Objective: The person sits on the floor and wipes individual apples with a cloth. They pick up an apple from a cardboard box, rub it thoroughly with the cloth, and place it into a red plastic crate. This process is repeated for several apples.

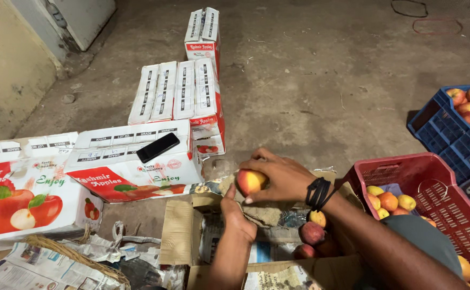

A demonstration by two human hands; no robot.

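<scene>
Okay, my right hand [283,177] is curled over the top of a red-yellow apple [249,181], fingers bent and pressed against its far and upper side, thumb underneath near the front, so the fruit is gripped. My left hand [236,212] comes up from below, thumb touching the apple's lower left edge; the other left fingers are folded out of view, so I cannot tell how they sit. A black band [318,192] wraps my right wrist. The apple sits above the far edge of an open cardboard box [177,231] lined with newspaper [270,279] and a brown pad; a few more apples [313,232] lie inside the box, just under my right forearm. To the right, touching the box corner, a red plastic crate [444,198] holds several yellow and orange apples at its far end. Beyond it a blue crate [444,134] is also loaded with apples. To the left, closed printed apple cartons [133,166] lie on the concrete floor [310,80], a black phone [158,147] resting flat on the nearest one. More cartons are lined up farther back. Crumpled newspaper and a woven basket rim [79,256] are at bottom left.
</scene>
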